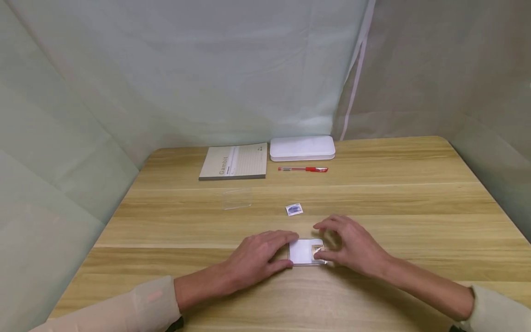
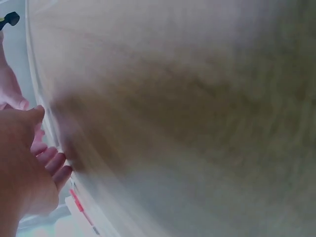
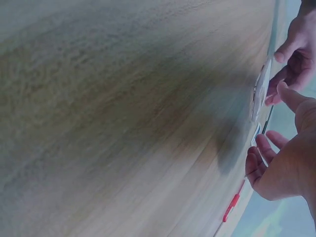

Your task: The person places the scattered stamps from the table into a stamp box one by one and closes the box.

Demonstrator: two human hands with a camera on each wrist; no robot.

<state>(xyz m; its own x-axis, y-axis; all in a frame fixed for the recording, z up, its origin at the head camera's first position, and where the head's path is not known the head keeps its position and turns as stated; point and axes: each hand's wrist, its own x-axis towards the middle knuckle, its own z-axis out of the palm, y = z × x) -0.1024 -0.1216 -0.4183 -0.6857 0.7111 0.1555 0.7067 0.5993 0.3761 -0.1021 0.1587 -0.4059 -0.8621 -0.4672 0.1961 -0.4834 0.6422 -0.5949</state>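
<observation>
A small flat case [image 1: 299, 252] with a white inside and clear edges lies on the table. My left hand [image 1: 262, 254] grips its left side, with thumb and forefinger at the two left corners. A tan-bordered stamp [image 1: 316, 249] lies on the white at the case's right end. The thumb of my right hand [image 1: 352, 244] presses on that stamp, and the other fingers are raised and loosely bent past the case's right edge. Beyond the case lies a blue stamp [image 1: 294, 210]. In the right wrist view the case [image 3: 260, 94] shows nearly edge-on beside the left hand.
A thin clear plastic plate [image 1: 237, 199] lies left of the blue stamp. Farther back are a lined notebook [image 1: 236, 161], a white box [image 1: 302, 147] and a red pen [image 1: 303, 169]. Pale curtains [image 1: 207, 69] hang behind the wooden table [image 1: 394, 198].
</observation>
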